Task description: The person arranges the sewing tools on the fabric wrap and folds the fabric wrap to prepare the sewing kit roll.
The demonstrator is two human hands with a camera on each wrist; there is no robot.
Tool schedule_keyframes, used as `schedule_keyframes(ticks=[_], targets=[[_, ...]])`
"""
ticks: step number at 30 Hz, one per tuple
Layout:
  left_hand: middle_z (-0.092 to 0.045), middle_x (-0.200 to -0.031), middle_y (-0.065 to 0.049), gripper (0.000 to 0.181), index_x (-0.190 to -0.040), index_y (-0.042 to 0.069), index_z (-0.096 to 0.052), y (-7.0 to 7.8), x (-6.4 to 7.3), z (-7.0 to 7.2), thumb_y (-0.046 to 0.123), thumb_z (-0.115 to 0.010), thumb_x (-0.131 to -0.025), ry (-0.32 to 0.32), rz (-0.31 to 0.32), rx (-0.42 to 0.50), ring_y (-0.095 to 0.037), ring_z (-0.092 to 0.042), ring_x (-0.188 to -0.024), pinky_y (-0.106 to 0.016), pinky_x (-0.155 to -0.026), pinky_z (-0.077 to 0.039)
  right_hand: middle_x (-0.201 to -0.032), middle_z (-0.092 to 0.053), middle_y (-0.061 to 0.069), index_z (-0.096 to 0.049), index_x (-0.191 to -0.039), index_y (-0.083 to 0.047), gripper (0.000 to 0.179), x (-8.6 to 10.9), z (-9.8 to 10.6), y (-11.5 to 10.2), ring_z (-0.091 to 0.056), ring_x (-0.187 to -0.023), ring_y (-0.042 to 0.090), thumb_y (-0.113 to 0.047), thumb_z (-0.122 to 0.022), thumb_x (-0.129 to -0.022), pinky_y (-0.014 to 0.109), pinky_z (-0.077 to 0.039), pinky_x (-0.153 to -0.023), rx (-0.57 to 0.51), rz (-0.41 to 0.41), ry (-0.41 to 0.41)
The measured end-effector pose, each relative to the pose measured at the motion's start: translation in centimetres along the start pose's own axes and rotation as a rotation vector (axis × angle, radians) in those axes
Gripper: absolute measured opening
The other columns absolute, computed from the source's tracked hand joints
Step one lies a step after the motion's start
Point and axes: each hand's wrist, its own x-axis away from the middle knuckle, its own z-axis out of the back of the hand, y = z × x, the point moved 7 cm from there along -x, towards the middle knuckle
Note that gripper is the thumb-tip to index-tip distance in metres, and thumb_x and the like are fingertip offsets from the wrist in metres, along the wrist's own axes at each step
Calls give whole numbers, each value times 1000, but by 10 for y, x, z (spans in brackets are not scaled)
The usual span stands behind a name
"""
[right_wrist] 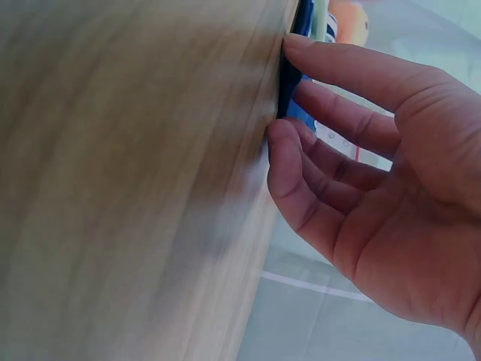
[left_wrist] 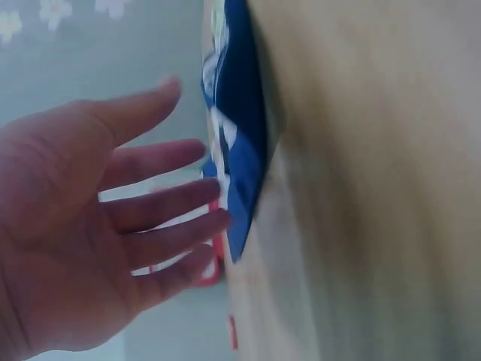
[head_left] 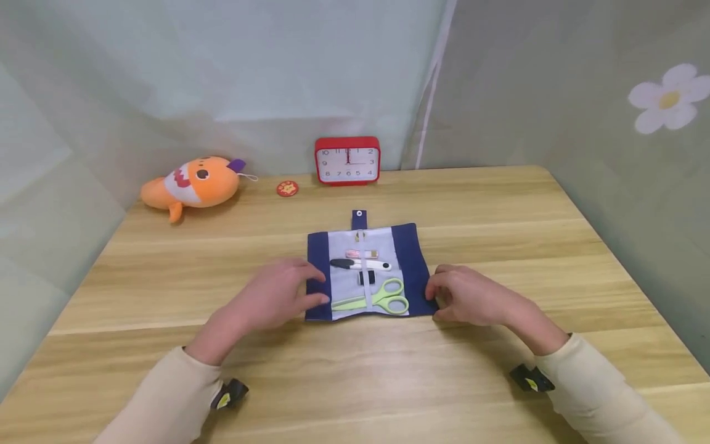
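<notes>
An unfolded sewing kit pouch (head_left: 318, 246) with navy sides and a pale lining lies between the hands. A white elastic band (head_left: 363, 262) crosses light green scissors (head_left: 383, 301), a small black item (head_left: 366, 279), a white tool with a dark tip (head_left: 360, 264) and a small pink tube (head_left: 362, 253). At the pouch's left edge, my left hand (head_left: 280, 291) reaches over the navy border with spread fingers, gripping nothing. My right hand (head_left: 471, 296) touches the right edge; in the right wrist view, its thumb and bent fingers (right_wrist: 289, 154) stand apart along that edge.
Toward the back stand a red clock (head_left: 347, 161) and an orange plush toy (head_left: 194, 185), with a round red badge (head_left: 287, 189) between them. A snap tab (head_left: 359, 220) sticks out from the pouch's far side. Cloth hangs behind the wooden table (head_left: 355, 382).
</notes>
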Motion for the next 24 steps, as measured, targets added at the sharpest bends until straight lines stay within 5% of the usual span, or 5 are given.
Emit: schedule_keyframes(ticks=[5, 10, 19, 24], targets=[[-69, -136, -17, 48, -126, 6, -74, 14, 17, -12, 38, -83, -91, -56, -37, -35, -34, -66, -128, -52, -108, -52, -92, -63, -3, -79, -98, -11, 19, 5, 4, -6, -53, -78, 8, -10, -88, -81, 26, -48, -72, 29, 62, 47], [-68, -139, -19, 37, -121, 3, -75, 13, 22, -14, 24, -84, -91, -24, -43, -71, -37, -66, -129, -52, -109, -52, -95, -64, -5, -80, -96, -13, 14, 8, 2, -11, -56, -81, 7, -13, -86, -83, 26, -51, -75, 56, 128, 70], [-70, -137, -19, 17, -111, 4, -76, 14, 29, -13, 9, -76, -94, 69, -113, -78, -37, -67, -127, -51, -108, -52, -115, -64, 1, -76, -101, -17, 19, 13, -1, -12, -64, -102, 18, -13, -84, -84, 42, -56, -91, 143, 124, 82], [-73, -130, -16, 17, -116, 4, -73, 9, 30, -12, 9, -68, -100, 72, -87, -43, -34, -71, -121, -51, -104, -55, -126, -69, 11, -79, -100, -13, 10, 14, 2, -13, -68, -116, 31, -11, -76, -91, 49, -56, -99, 174, 165, 104]])
